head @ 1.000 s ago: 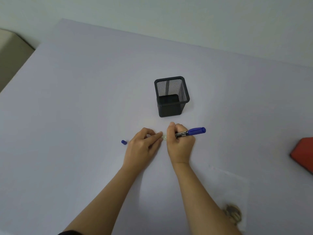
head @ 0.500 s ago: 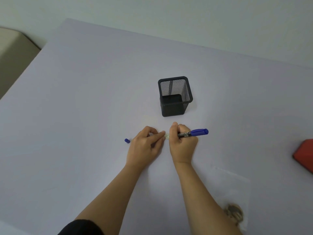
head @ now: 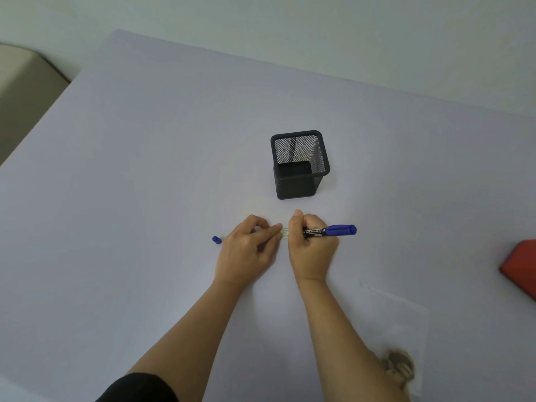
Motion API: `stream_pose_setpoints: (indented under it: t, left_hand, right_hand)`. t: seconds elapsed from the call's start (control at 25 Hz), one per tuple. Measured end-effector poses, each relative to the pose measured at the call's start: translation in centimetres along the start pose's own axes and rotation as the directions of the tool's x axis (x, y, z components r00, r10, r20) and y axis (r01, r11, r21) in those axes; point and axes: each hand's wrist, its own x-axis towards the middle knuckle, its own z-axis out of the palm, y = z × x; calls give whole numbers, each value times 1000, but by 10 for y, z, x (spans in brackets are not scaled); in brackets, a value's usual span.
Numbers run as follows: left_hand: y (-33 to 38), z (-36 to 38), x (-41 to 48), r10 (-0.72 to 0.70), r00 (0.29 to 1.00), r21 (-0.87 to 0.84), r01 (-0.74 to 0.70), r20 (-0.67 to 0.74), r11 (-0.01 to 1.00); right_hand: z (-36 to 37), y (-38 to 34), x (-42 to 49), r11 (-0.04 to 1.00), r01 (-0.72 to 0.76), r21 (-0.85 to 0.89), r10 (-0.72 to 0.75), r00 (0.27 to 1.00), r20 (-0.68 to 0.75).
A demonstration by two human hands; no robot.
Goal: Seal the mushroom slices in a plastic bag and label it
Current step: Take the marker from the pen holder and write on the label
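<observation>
Marker [head: 327, 231] unmoved; mesh cup [head: 298, 181] beyond label [head: 285, 233].

Soft even light, faint shadows, corners blurred, wide-angle bend.

The only print that can be read is white lettering on the black-barrelled marker with a blue cap [head: 324, 231]. It runs along the barrel just short of the cap, and the word "Permanent" can be made out. A second, shorter white line beside it is too small to spell out. The rest of the lettering is hidden inside the right hand [head: 311, 245] gripping the barrel. The narrow pale paper label strip [head: 285, 233] just beside that hand carries fine dark print, too small to read.
</observation>
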Motion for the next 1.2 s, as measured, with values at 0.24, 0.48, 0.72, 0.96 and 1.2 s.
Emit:
stream_pose_setpoints:
  t: [0.24, 0.48, 0.72, 0.96, 1.2]
  left_hand:
    - [1, -1, 0, 2, 1000, 3, -2, 4, 1000]
    - [0, -1, 0, 10, 1000, 3, -10, 8, 1000]
    - [1, -3, 1, 10, 1000, 14, -10, 15, 1000]
    - [1, -2, 0, 10, 1000, 5, -11, 21, 1000]
    - [0, -1, 1, 25, 1000, 13, -25, 6, 1000]
  right_hand:
    - [2, 2, 0, 1000, -17, -6, 17, 1000, 3]
    - [2, 5, -1, 999, -33, -18, 33, 999, 6]
    - [3, 5, 0, 999, -28, -27, 28, 1000, -4]
    - [3, 3, 0, 999, -21, -29, 21, 1000, -15]
    - [3, 3, 1, 999, -4, -43, 3, 1000, -23]
